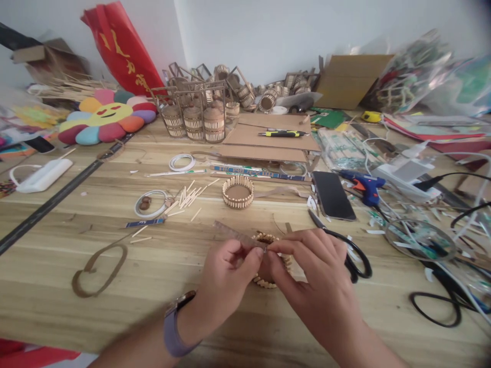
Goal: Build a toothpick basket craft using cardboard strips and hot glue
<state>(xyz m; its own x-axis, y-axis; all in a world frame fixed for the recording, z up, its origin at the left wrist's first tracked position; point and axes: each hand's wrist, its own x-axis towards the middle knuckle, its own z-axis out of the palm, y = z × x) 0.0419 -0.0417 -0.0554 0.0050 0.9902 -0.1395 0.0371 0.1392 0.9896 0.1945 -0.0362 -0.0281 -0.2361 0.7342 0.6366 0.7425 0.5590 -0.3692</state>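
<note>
Pale wood-grain table (149,276) here, left hand (230,278) pinching a flat brownish strip (233,232) over a round pale-stick basket (268,283); right hand (320,271)'s fingertips meet beside it, can't tell if they're gripping.

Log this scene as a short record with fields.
Left hand: pinching a flat brownish strip
Right hand: fingertips together beside the left thumb; contents unclear
Beneath both hands: stick-walled round basket, partly hidden
Beyond them: second stick-walled basket, upright
Left of that basket: loose wooden sticks
Right side: black-handled scissors, smartphone, blue glue gun
Left wrist: purple-banded watch
</note>
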